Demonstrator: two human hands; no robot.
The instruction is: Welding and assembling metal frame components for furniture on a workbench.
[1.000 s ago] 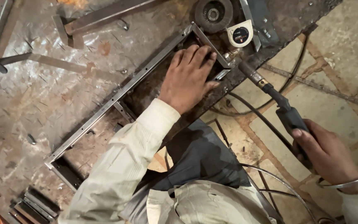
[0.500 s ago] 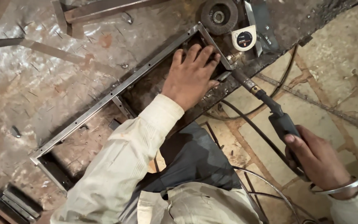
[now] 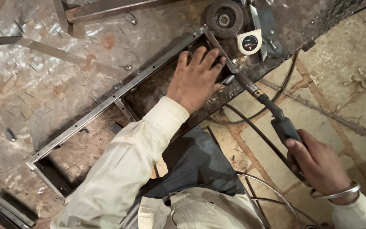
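Steel frame (image 3: 119, 95) one, torch (image 3: 276, 123) one (hands two)

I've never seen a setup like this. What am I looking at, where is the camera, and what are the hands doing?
The camera sits on a person's head and looks down at their own two hands. The left hand presses flat on a long metal frame that lies on a worn steel table. The right hand grips a welding torch, its tip at the frame's corner, a cable trailing over the stone floor. At the table's edge lie a grinder disc and a tape measure. More metal bars lie farther back.
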